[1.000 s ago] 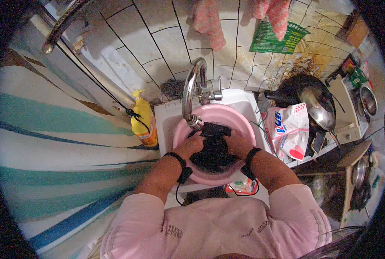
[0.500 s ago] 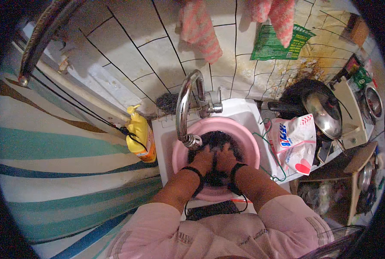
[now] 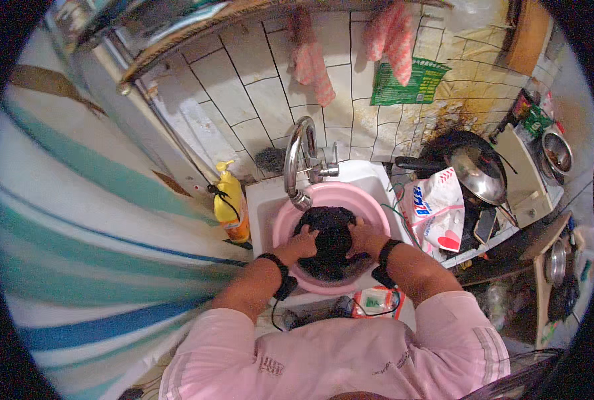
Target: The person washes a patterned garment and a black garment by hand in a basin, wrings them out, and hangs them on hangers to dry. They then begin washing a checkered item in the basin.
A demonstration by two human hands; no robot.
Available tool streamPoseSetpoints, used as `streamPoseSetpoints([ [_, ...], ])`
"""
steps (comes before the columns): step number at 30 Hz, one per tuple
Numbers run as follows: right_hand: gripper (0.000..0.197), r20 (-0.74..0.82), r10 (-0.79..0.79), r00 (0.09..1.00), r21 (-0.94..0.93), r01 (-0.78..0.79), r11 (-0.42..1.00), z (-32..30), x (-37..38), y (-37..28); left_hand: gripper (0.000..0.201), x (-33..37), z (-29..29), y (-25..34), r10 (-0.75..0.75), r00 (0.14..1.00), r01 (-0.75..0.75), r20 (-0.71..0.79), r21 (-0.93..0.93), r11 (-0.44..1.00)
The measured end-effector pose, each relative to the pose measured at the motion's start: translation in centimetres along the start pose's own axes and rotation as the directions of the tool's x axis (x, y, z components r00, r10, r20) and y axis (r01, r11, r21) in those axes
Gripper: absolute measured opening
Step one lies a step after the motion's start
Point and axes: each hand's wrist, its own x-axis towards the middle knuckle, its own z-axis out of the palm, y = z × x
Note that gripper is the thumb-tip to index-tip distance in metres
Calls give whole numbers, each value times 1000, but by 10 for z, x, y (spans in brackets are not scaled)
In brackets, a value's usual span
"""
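Observation:
A pink basin (image 3: 282, 230) sits in the white sink (image 3: 261, 200), under a curved chrome faucet (image 3: 292, 163). Bunched up inside the basin is a wet-looking black cloth (image 3: 332, 233). My left hand (image 3: 302, 245) holds the cloth's left side with bent fingers. On the opposite side my right hand (image 3: 364, 239) grips it, the thumb and fingers pressed into the fabric. Folds of the cloth hide some fingertips. Both wrists wear black bands.
A yellow pump bottle (image 3: 230, 207) stands left of the sink, beside a striped curtain (image 3: 124, 237). To the right are a white-and-pink bag (image 3: 437, 212), a black wok (image 3: 444, 147) and a metal lid (image 3: 478, 175). Pink cloths (image 3: 390, 43) hang on the tiled wall.
My hands have moved apart, from close together deep in the basin to either side of the black cloth, which now shows as a raised bundle. The view has shifted.

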Motion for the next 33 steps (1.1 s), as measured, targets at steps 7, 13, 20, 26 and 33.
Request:
streamPoseSetpoints([
  [7, 76, 39, -17, 999, -48, 19, 999, -96, -78, 2, 65, -153, -168, 91, 255, 967, -254, 0, -33, 967],
  [13, 80, -569, -84, 818, -203, -41, 978, -255, -166, -53, 76, -231, -291, 128, 418, 745, -508, -520, -35, 861],
  [20, 86, -785, -114, 610, -327, -252, 911, -401, -272, -109, 84, -320, -443, 182, 501, 296, -578, -813, 265, 772],
  [26, 87, -759, -191, 623, -414, -235, 879, -422, -309, -139, 85, -350, -478, 199, 501, 341, -761, -795, 79, 644],
  [33, 84, -584, -222, 781, -155, 162, 975, -326, -201, -31, 64, -229, -354, 170, 452, 548, -670, -704, -45, 741],
])
